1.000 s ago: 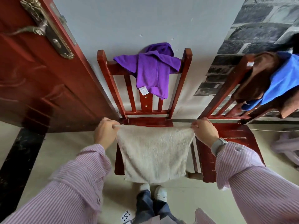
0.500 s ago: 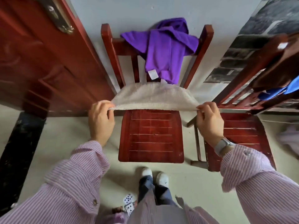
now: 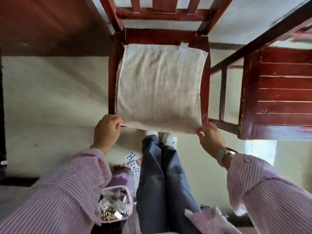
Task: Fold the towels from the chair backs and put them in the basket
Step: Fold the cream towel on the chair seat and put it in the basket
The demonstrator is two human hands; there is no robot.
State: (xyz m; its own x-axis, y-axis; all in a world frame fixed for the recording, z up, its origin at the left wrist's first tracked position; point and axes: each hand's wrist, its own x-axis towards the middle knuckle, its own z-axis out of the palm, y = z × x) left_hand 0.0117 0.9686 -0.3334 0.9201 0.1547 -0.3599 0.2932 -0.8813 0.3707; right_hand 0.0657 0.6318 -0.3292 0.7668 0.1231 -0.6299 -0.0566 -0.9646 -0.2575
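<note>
Pale flooring (image 3: 50, 92) ran under two red wooden chairs set side by side, with a dark red door (image 3: 50, 22) at ten o'clock. On the seat of the nearer chair (image 3: 162, 36) the towel (image 3: 160, 86) lay spread flat, covering almost the whole seat, its far edge toward the chair back at twelve o'clock and its near edge overhanging the seat front. The second chair (image 3: 278, 98) stood at three o'clock, bare where visible.

The left hand (image 3: 107, 130) pinched the near left corner of the towel, fingers curled on the cloth. The right hand (image 3: 210, 137) pinched the near right corner likewise; a watch (image 3: 225, 153) sat on that wrist. No basket could be identified with certainty; a lilac container (image 3: 116, 203) of small clutter at six o'clock was too blurred to judge.

Assessment: the fold appeared to be at its first stage. Good practice would be to carry both near corners together to the far corners, keep the edge taut so both sides travel evenly, match the edges, then smooth the crease flat.

Markings: a small white label (image 3: 184, 46) was stitched at the far edge, one o'clock; its print could not be read. Playing cards (image 3: 132, 162) lay on the floor by the feet, showing spade pips; no other writing was legible.
</note>
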